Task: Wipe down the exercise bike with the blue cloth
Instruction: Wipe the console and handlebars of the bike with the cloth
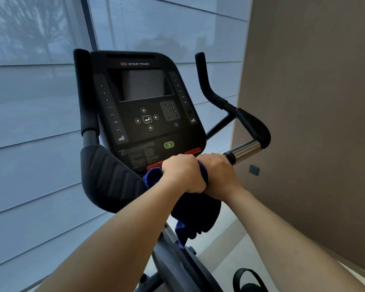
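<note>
The exercise bike's black console (144, 102) fills the middle of the view, with black handlebars on both sides. The blue cloth (195, 218) is wrapped over the crossbar just below the console and hangs down in dark folds. My left hand (182, 172) is closed around the cloth on the bar. My right hand (218, 173) grips right beside it, touching it, also over the cloth. Beyond my right hand the bar shows as a chrome sleeve (246, 151) leading into the right padded grip (254, 126).
A window with grey roller blinds (30, 123) stands close behind the bike. A brown wall (314, 102) runs along the right. The bike's frame (173, 258) and a pedal strap (248, 279) lie below, over a pale floor. The left elbow pad (105, 178) juts out.
</note>
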A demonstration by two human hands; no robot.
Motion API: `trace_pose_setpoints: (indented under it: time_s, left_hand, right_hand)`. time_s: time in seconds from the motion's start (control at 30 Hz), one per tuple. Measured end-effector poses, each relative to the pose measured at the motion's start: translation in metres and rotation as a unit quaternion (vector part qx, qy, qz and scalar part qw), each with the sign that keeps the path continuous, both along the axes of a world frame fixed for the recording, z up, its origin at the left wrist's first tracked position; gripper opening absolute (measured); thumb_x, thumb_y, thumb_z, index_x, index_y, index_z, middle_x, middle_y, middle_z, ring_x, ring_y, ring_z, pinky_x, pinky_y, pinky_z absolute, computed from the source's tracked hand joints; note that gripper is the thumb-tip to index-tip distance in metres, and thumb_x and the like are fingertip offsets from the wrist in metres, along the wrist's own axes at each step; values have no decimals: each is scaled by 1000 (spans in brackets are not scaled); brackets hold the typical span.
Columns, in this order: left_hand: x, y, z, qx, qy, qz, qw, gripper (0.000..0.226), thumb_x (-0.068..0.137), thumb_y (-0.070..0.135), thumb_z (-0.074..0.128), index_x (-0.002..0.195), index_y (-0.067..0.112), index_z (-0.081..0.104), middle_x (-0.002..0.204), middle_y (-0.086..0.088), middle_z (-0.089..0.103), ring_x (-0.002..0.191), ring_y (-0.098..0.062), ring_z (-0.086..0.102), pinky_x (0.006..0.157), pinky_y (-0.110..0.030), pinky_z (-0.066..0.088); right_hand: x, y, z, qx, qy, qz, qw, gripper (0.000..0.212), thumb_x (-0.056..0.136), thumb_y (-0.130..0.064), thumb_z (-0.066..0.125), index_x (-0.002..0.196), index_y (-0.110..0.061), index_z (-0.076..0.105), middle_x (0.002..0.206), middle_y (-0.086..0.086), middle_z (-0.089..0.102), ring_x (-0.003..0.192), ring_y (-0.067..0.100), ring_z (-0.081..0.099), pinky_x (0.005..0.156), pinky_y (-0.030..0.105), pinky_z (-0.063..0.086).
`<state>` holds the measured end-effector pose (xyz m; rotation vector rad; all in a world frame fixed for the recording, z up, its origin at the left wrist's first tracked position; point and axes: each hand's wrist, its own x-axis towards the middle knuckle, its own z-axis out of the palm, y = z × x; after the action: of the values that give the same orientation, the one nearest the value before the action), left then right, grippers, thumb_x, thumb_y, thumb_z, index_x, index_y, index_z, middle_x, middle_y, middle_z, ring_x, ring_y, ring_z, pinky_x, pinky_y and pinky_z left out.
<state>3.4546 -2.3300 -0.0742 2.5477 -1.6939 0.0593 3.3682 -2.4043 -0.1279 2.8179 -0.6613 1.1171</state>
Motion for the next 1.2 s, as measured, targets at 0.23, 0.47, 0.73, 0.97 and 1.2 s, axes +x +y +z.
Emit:
trace_pose_setpoints:
  time_s: [0.23,0.47,0.73,0.97,1.2]
  left_hand:
    - [-11,13,-15,-106,-100,-16,989,8,78,21,55,74,19,48,62,4,42,53,-16,41,49,-28,32]
    - [-9,13,-15,-85,-106,-18,991,5,82,20,56,86,18,55,76,1,51,64,-18,48,56,-29,36]
    - [2,1,7,54,-8,-27,998,23,66,27,66,80,17,52,77,0,56,70,-20,55,59,-29,45]
    - [-9,16,-8,-83,-52,-14,995,13,73,25,58,77,18,49,70,3,51,58,-17,48,48,-27,31]
    - [-29,10,-34,-186,-236,-1,954,59,68,37,63,114,15,35,110,-6,40,98,-25,39,85,-42,32]
  right_hand:
    - [5,24,-7,27,-69,-67,995,21,76,-9,69,94,-9,59,88,8,64,83,24,59,92,36,43]
    - [5,29,-3,28,-58,-86,994,18,76,-6,67,93,-9,58,86,6,63,83,24,59,92,39,43]
    - [5,12,-3,10,-19,-73,997,24,72,-17,73,91,-16,59,83,2,65,76,19,60,83,34,47]
    - [4,14,-17,18,-41,-70,997,34,74,-22,75,103,-16,57,99,3,64,91,19,58,95,32,42]
    - [-48,-20,1,-140,41,4,989,47,72,-21,77,110,-9,54,107,9,62,96,25,61,90,34,48]
